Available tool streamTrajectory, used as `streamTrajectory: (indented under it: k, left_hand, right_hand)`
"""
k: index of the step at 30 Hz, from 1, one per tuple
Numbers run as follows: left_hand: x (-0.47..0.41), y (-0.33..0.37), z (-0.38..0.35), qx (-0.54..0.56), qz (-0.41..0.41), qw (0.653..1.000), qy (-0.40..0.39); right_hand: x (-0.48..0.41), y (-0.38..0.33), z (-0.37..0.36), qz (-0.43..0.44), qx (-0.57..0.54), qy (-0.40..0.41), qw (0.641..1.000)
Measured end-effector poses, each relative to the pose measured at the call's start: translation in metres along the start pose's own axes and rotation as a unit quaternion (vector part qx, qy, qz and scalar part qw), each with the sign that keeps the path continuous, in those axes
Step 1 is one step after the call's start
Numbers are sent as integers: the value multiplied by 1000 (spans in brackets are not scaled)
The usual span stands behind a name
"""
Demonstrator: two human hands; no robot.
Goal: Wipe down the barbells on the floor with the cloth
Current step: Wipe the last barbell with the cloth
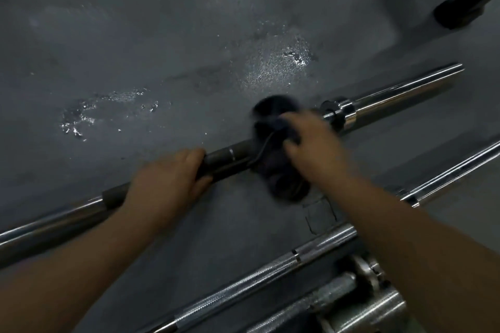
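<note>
A long chrome barbell (232,155) lies slanted across the dark floor, its thick sleeve ending at the upper right. My left hand (167,184) grips its dark shaft left of centre. My right hand (311,149) holds a dark cloth (273,143) wrapped over the shaft just inside the collar; hand and cloth are motion-blurred. A second knurled barbell (257,276) lies nearer me, running under my right forearm. A third thin bar (454,170) lies at the right.
Wet, shiny patches (278,62) mark the grey floor beyond the bar. A black curved equipment leg with a foot (460,12) stands at the top right. More short metal bars and a threaded collar (365,303) lie at the bottom right.
</note>
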State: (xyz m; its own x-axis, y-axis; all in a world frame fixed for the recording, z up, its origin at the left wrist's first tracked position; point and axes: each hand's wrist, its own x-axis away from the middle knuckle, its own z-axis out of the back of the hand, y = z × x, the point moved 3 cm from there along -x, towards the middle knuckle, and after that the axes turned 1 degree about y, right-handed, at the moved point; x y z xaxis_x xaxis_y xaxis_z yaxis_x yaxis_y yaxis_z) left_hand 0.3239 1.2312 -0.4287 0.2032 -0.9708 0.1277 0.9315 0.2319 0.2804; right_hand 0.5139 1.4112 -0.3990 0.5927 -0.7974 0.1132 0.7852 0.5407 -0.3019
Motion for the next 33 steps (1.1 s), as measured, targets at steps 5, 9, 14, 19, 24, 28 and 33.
streamTrajectory:
  k: [5, 9, 14, 19, 24, 28, 33]
  left_hand:
    - [-5, 1, -6, -32, 84, 996, 14]
    - [-16, -6, 2, -20, 113, 993, -14]
    - [-9, -3, -6, -67, 90, 993, 29]
    - [4, 0, -14, -44, 48, 995, 74]
    - [29, 12, -16, -29, 10, 996, 78]
    - [38, 21, -24, -54, -7, 997, 53]
    - [31, 12, -13, -59, -75, 995, -10]
  right_hand:
    - [14, -46, -31, -101, -77, 84, 988]
    - [35, -92, -34, 162, -68, -60, 983]
    - [-3, 22, 4, -95, -39, 71, 992]
    - [45, -82, -38, 42, -95, -25, 994]
    - [19, 6, 4, -42, -12, -16, 999]
    - [46, -24, -28, -140, -68, 78, 985]
    - [61, -67, -38, 123, -66, -18, 990]
